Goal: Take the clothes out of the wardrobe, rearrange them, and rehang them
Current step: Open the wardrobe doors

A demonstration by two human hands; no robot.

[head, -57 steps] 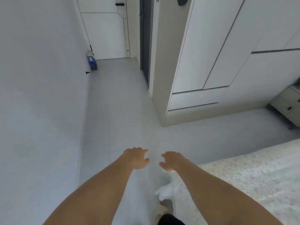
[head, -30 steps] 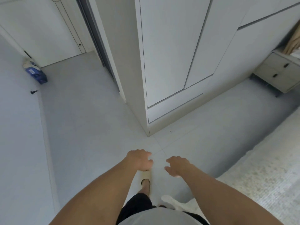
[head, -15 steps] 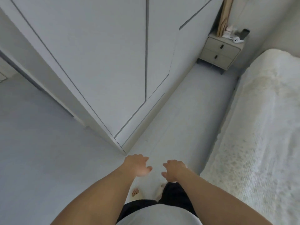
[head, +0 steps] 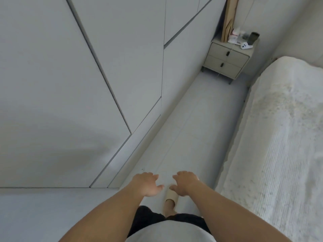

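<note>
Wardrobe (head: 104,70): pale flat-fronted unit filling the left and far-left of the room, all doors closed, no knobs or pulls visible, only thin dark seams between panels. One vertical seam runs down the middle of the far panels; a low drawer-like band runs along the base.

Clothes: not in view. By judgement they hang behind the closed doors; nothing has come out yet, so the task stands at its very start.

Left hand (head: 146,185): held out low over the floor, near the wardrobe's base corner, fingers spread and relaxed, holding nothing.

Right hand (head: 185,184): just beside the left, fingers loosely bent, palm down, empty.

Slipper (head: 172,195): beige, on one foot, on the floor below the hands.

Bed (head: 279,145): white textured cover, along the right; a likely surface for laying garments out.

Nightstand (head: 227,58): two drawers, far end between wardrobe and bed, with small clutter on top.

Handling, as judgement: doors probably open by a fingertip hold at a seam edge or by a push on the panel. Garments should be light, soft and limp; best lifted by the hanger hook or neck, one hand supporting the cloth, so they do not slide off.
</note>
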